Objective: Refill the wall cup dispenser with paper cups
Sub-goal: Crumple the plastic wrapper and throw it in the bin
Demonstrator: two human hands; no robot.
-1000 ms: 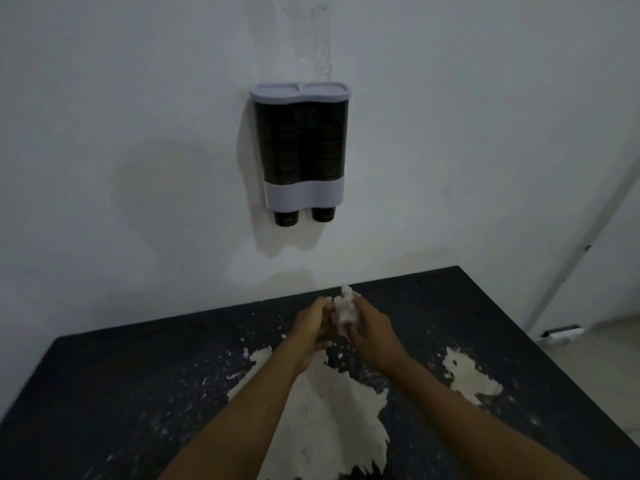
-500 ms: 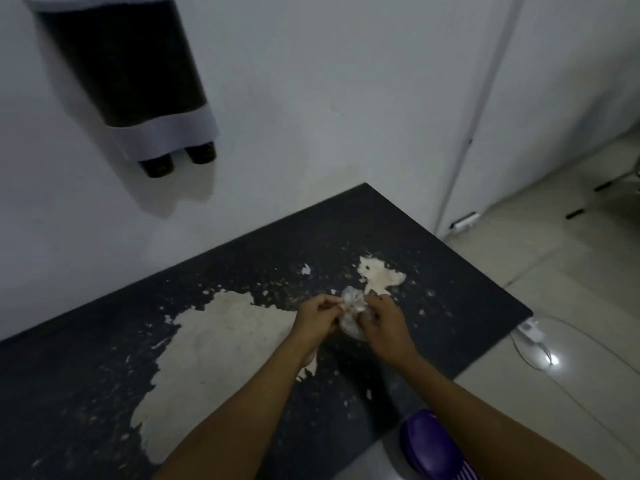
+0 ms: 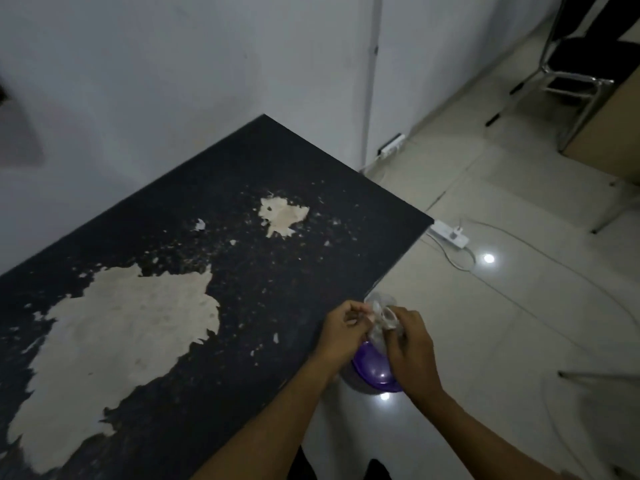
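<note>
At the far left edge of the view, a dark blurry shape point(image 3: 2, 93) shows on the white wall point(image 3: 173, 64) with a grey shadow under it. It is too blurred to tell what it is. No paper cups can be seen.

A black table point(image 3: 263, 265) stands against the wall. Its dark top is peeling. A big pale patch point(image 3: 117, 337) of bare wood shows near the left edge and front edge. A small pale patch point(image 3: 282, 214) sits closer to the far right corner.

Both hands are held just past the table's right edge, near its front. The left hand point(image 3: 343, 336) has its fingers curled and pinches a crumpled clear plastic wrapper point(image 3: 381, 320). The right hand point(image 3: 410, 344) grips the same wrapper from the other side, its fingers curled round it. The wrapper is squashed up between the two hands. You cannot tell if anything is inside it.

Right under the hands, on the floor, is a purple bin point(image 3: 374, 370) with a round top. What is in it cannot be seen.

Farther right, a white power strip point(image 3: 448, 233) lies on the pale tile floor point(image 3: 519, 341) near the table's right corner, with white cords running from it. In the top right corner stands a chair point(image 3: 581, 60) with a dark seat and shiny metal legs.
</note>
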